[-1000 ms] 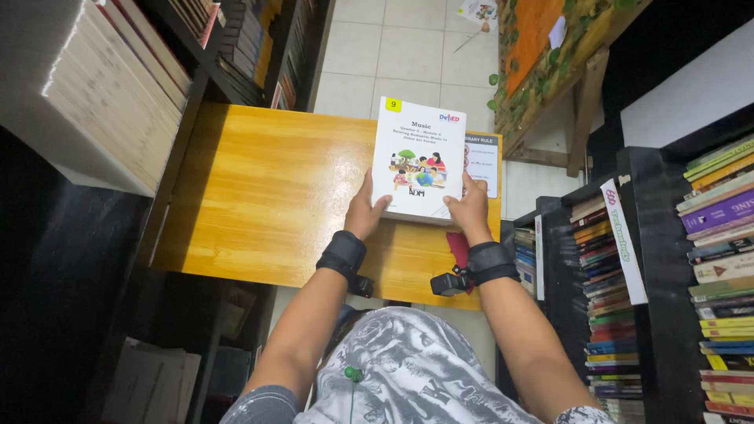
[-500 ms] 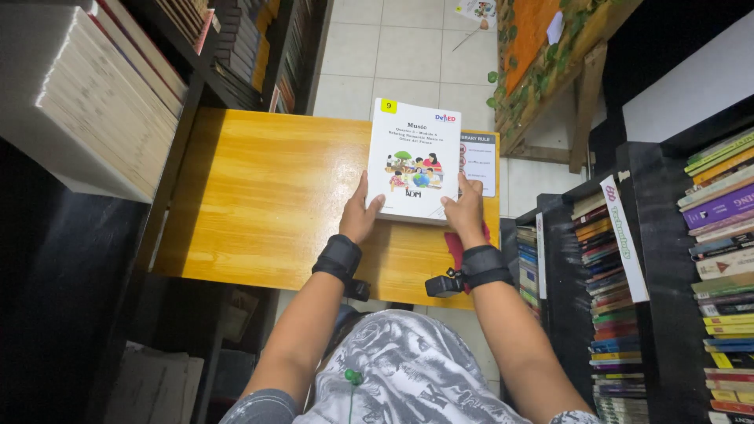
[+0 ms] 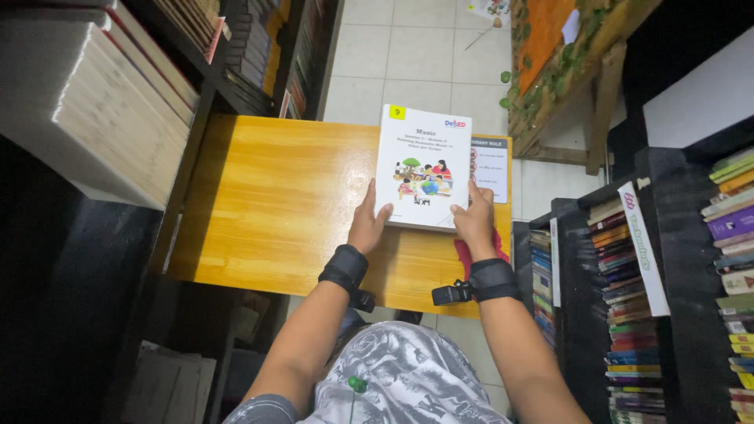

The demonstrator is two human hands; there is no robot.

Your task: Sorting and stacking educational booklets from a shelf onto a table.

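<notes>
A white booklet (image 3: 424,161) with a colourful picture on its cover lies on the wooden table (image 3: 275,204), toward the right side. My left hand (image 3: 367,224) holds its lower left edge, and my right hand (image 3: 475,222) holds its lower right corner. Both wrists wear black straps. A red cloth (image 3: 465,253) peeks out under my right hand. A laminated paper sheet (image 3: 491,169) lies on the table just right of the booklet.
Bookshelves stand on both sides: stacked pale books (image 3: 102,102) at left, rows of coloured spines (image 3: 628,314) at right. Tiled floor (image 3: 424,55) lies beyond the table. A wooden frame with orange board and leaves (image 3: 565,71) stands at the far right.
The booklet and both hands stay together on the table; the view has shifted slightly, so they sit a little lower in the picture.
</notes>
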